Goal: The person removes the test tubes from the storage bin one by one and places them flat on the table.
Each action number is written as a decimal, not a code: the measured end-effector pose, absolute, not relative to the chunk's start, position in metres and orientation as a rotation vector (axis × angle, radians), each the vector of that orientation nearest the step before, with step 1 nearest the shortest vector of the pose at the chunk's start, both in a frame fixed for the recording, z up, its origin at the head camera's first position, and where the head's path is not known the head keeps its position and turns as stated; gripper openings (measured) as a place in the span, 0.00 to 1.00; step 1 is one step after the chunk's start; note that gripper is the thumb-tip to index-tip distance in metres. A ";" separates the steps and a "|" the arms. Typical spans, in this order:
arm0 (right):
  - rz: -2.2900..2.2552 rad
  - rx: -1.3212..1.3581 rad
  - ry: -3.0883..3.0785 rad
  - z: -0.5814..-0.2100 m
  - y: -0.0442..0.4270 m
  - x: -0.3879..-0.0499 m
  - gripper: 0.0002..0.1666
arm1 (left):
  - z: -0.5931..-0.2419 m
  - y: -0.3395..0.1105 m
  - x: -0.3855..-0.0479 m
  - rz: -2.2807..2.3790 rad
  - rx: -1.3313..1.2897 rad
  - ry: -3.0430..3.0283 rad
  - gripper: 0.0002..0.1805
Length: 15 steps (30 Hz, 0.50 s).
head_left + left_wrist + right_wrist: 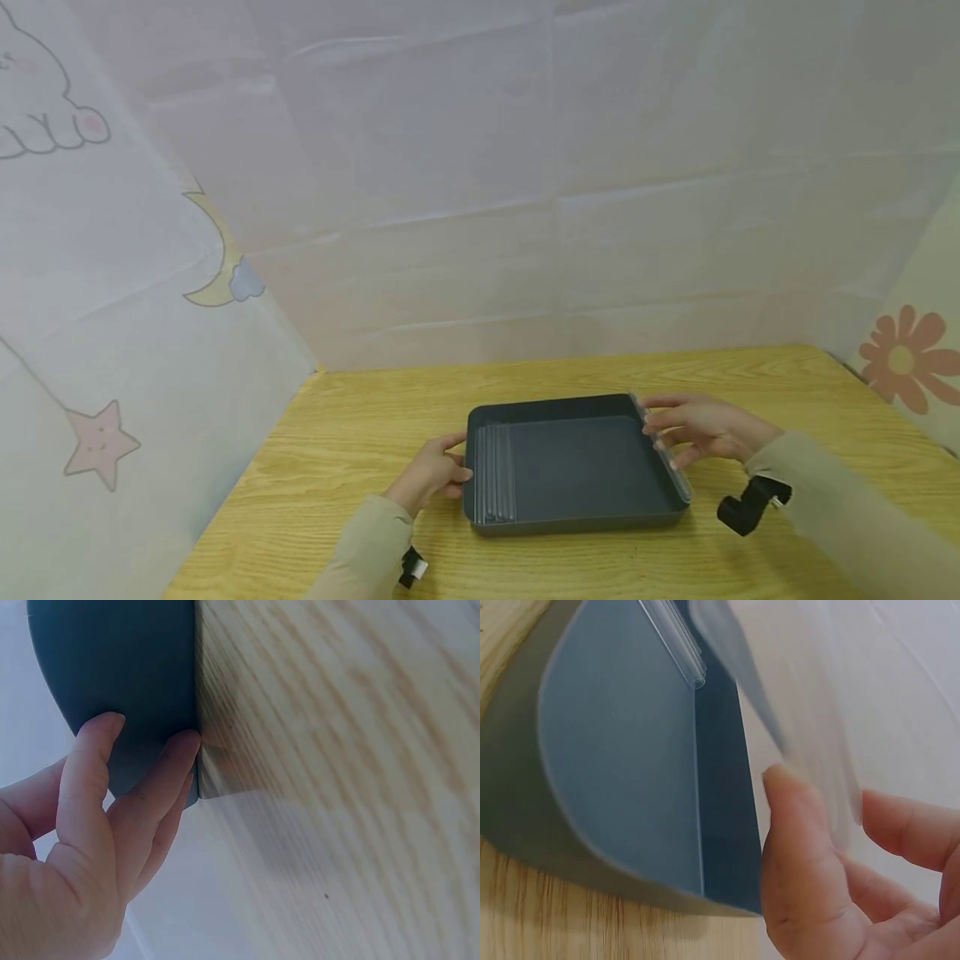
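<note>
Along the tray's (577, 467) right edge, the right hand (703, 427) pinches a clear strip (679, 482); the left hand (432, 472) spreads its fingers against the left wall.

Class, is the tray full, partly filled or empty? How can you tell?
The tray is partly filled: in the head view, clear strips lie along its left side, while the rest of its floor shows bare.

One tray (585, 471), two hands (433, 468) (708, 429), several tubes (496, 475)

Room to reach into the tray (577, 467) between the clear tubes (497, 477) at its left and the right hand (708, 429), whose clear strip (681, 483) obstructs the right rim
</note>
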State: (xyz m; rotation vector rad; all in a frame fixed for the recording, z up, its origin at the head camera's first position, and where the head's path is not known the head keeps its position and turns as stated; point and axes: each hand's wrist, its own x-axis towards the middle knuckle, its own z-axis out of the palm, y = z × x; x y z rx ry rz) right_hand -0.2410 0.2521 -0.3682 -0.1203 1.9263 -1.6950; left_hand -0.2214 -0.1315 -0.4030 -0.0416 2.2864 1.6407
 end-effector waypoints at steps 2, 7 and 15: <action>-1.691 -0.118 1.941 -0.370 0.256 -0.241 0.43 | -0.403 -0.131 -0.221 1.635 -0.045 2.291 0.36; -1.695 -0.096 1.969 -0.374 0.266 -0.241 0.41 | -0.402 -0.131 -0.221 1.629 -0.047 2.297 0.36; -1.688 -0.073 1.990 -0.380 0.280 -0.242 0.43 | -0.402 -0.130 -0.220 1.637 -0.049 2.288 0.36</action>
